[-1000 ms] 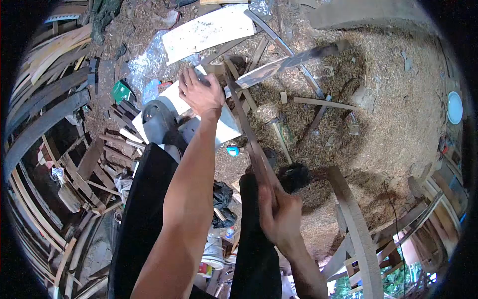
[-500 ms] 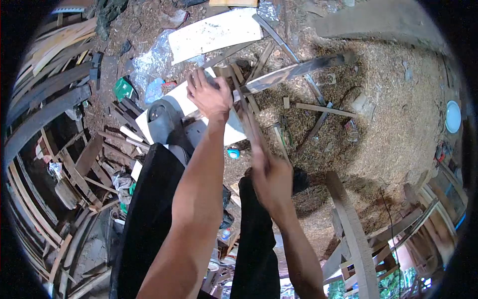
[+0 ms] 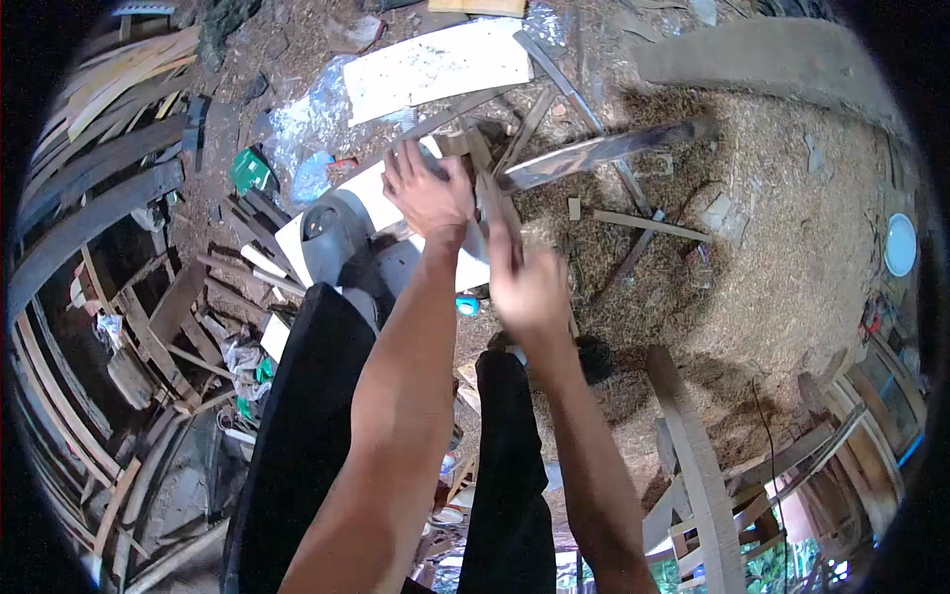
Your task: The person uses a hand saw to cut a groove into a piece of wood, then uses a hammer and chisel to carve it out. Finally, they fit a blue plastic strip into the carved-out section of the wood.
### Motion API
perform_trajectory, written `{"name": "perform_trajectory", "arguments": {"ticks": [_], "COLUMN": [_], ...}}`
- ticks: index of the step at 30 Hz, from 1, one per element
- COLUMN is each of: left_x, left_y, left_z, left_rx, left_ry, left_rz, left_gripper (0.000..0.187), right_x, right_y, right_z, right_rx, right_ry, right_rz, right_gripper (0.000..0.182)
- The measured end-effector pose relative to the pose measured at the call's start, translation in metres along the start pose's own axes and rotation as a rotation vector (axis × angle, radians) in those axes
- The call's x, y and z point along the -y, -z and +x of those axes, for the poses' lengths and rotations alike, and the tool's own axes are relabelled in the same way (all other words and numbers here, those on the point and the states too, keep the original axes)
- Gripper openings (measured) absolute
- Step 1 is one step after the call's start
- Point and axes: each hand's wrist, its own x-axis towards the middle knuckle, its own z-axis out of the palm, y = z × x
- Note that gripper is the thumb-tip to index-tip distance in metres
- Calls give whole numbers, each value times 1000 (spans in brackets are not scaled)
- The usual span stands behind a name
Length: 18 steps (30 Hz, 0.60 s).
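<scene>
My left hand [image 3: 427, 198] presses down, fingers bent and slightly spread, over a long wooden plank [image 3: 614, 153]. The plank extends to the right from beneath it, with a dark, glossy-looking face. Close by on the right, my right hand [image 3: 529, 292] is closed around a long narrow tool [image 3: 497, 203]. Motion blur hides the tool's exact kind; its far end lies beside the plank, near my left hand. My foot in a grey sandal [image 3: 334, 238] rests on a white sheet [image 3: 292, 247] left of my left hand.
A small blue-and-white round item [image 3: 467, 305] lies between my arms. Wood strips [image 3: 648, 226] lie on the sawdust-covered ground. A white board [image 3: 440, 67] is at the back, stacked lumber [image 3: 99, 188] at the left, and a timber beam [image 3: 693, 465] at the lower right.
My right hand has moved up and slightly left with the blurred tool, nearer my left hand. The left hand stays on the plank. The whole view has shifted slightly.
</scene>
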Motion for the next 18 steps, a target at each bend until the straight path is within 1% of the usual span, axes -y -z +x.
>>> {"name": "perform_trajectory", "arguments": {"ticks": [1,2,3,4,6,7,9,11,13,14,15,16,18], "left_x": [0,-2,-2,-2,-1,0,0,1,1,-1,-1,-3,-4], "left_y": [-3,-2,-1,0,-1,-1,-2,0,-4,0,1,0,1], "left_z": [-1,-1,1,0,0,0,0,-8,0,1,0,1,0], "left_rx": [-8,2,10,11,5,6,21,39,29,45,48,48,23], "left_ry": [22,24,28,29,7,1,14,-8,12,18,15,28,21], "left_rz": [2,9,20,23,47,54,60,5,41,52,54,54,45], "left_gripper": [57,57,57,57,56,56,57,59,58,59,59,58,56], "right_x": [-16,-21,-33,-43,-47,-46,-44,-39,-15,-7,0,8,-6], "right_y": [6,24,32,40,61,57,49,27,12,4,0,11,19], "right_z": [-23,-51,-78,-101,-128,-124,-103,-54,-10,2,9,10,-16], "right_rx": [39,61,21,-18,77,79,21,98,85,34,-15,55,70], "right_ry": [76,22,67,110,-22,-25,71,3,63,40,16,-31,-7], "right_rz": [116,202,211,221,191,200,262,217,161,117,69,111,142], "right_gripper": [55,42,45,52,48,48,35,44,50,49,49,50,46]}}
